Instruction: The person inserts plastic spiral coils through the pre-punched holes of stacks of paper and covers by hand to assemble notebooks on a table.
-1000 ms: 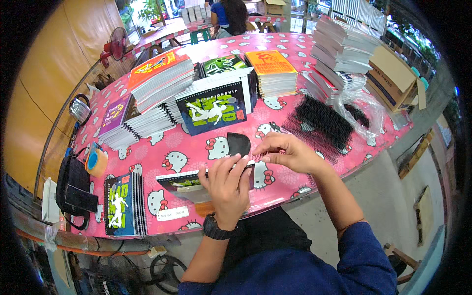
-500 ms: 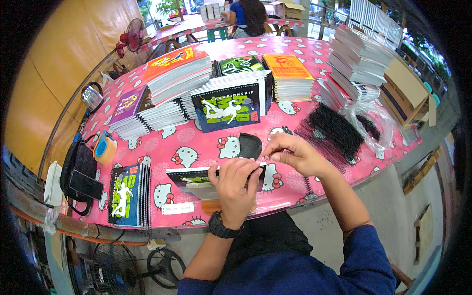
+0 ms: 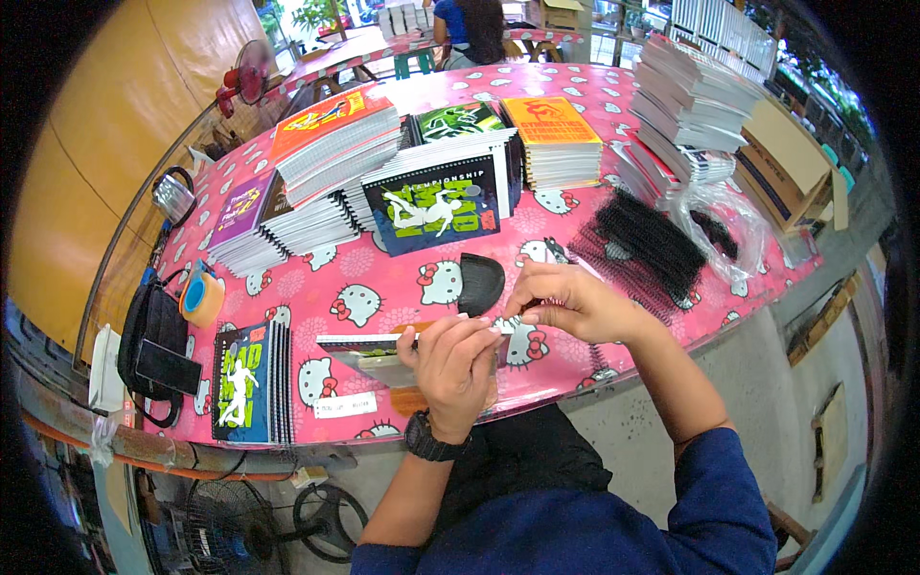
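Observation:
My left hand [image 3: 448,359], a black watch on its wrist, is closed around a booklet [image 3: 369,356] with a punched edge, held up on edge near the table's front. Close beside its fingers, my right hand [image 3: 565,299] pinches at the right end of the booklet's upper edge. Whatever lies between those fingertips is too small to make out. Just beyond the hands rests a black rounded pad [image 3: 481,282]. Under the booklet part of a brown-orange object [image 3: 404,397] shows. A heap of black spiral binding coils [image 3: 647,244] lies right of my right hand.
Coil-bound booklets [image 3: 244,383] lie at left, near a black bag [image 3: 153,335] and a tape roll [image 3: 202,295]. Booklet stacks [image 3: 335,144] line the back, a tall paper stack [image 3: 692,110] the right. A plastic bag [image 3: 743,249] and carton [image 3: 781,177] sit beyond. Another person [image 3: 470,29] sits far off.
My right hand's fingertips have dipped slightly against the booklet's right end, where a pale patterned bit now shows. The left hand keeps its hold. The whole view has shifted a little.

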`<state>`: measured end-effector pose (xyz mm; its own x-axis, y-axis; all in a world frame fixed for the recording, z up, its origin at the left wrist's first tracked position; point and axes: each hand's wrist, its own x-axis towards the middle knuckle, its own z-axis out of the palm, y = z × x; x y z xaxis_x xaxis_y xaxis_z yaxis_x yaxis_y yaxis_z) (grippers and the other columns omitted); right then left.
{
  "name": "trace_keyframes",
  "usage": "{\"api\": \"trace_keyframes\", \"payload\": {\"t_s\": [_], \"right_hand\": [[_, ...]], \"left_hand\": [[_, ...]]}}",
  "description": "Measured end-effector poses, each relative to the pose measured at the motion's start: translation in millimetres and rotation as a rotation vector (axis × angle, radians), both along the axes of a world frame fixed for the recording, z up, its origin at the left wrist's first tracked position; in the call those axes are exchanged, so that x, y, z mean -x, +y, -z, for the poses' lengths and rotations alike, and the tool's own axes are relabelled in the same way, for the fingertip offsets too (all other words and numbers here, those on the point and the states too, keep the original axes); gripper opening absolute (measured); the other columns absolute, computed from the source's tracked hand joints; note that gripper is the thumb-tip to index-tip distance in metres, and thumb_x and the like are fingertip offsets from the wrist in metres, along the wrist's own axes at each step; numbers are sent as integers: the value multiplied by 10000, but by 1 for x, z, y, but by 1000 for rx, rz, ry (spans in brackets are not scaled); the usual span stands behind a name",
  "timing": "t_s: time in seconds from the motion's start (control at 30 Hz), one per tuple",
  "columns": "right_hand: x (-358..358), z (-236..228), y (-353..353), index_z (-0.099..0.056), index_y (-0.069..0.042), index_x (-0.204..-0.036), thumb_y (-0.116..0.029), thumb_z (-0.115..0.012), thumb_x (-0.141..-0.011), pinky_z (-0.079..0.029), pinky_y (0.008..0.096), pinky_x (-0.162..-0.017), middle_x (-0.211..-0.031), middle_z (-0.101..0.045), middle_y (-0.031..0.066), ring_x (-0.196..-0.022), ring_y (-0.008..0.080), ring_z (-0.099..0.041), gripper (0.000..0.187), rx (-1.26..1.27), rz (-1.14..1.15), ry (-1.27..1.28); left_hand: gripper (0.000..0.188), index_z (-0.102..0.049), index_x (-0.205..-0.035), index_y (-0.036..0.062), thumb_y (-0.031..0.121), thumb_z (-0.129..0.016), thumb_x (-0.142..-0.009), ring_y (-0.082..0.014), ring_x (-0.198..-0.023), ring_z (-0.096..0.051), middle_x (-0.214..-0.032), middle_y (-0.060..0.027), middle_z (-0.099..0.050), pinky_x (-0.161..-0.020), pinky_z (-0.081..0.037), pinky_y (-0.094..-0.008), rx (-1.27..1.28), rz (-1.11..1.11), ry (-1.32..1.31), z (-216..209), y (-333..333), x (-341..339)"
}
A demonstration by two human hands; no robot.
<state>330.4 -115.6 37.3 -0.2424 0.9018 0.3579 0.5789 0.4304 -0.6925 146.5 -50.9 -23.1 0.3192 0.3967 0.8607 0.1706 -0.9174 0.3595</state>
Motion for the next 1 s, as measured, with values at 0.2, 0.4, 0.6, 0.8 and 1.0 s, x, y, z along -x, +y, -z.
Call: {"api": "trace_keyframes", "payload": {"t_s": [0.2, 0.4, 0.6, 0.8, 1.0], "right_hand": [[3, -6, -11, -594, -35, -960, -98, -592, -801, -427, 370, -795, -866, -571, 103, -862, 272, -553, 171, 131, 49, -15], [8, 3, -12, -575, -20, -965, -127, -555, -843, -447, 399, -740, -878, -572, 128, -856, 308, -559, 163, -97, 119, -114], [12, 3, -7, -571, -31, -946, -115, -622, -801, -462, 373, -697, -888, -560, 117, -813, 313, -564, 175, 54, 154, -195], [29, 1, -11, -565, -44, -939, -99, -641, -760, -470, 362, -651, -866, -540, 114, -807, 293, -567, 202, -77, 253, -113], [35, 11, -11, -566, -42, -929, -90, -631, -760, -467, 360, -663, -835, -531, 103, -802, 292, -564, 188, -262, 236, -156]], "left_hand": [[147, -622, -816, 134, 105, -698, -694, -182, -865, -553, -852, 10, -620, -918, -258, -368, 105, -11, 47, -15, -2, 1], [97, -637, -808, 123, 132, -693, -729, -191, -878, -559, -853, -15, -632, -936, -263, -376, 208, 14, 97, -24, -2, 1], [153, -633, -844, 113, 133, -700, -708, -200, -883, -556, -871, -17, -628, -933, -264, -380, 137, 9, 110, -21, -1, 2], [284, -614, -956, 111, 140, -706, -689, -204, -889, -545, -896, -19, -616, -918, -267, -389, 118, -42, 201, -25, -4, 7], [309, -601, -981, 118, 147, -705, -691, -198, -882, -551, -903, -19, -617, -924, -260, -389, 133, -41, 201, -23, -6, 9]]}}
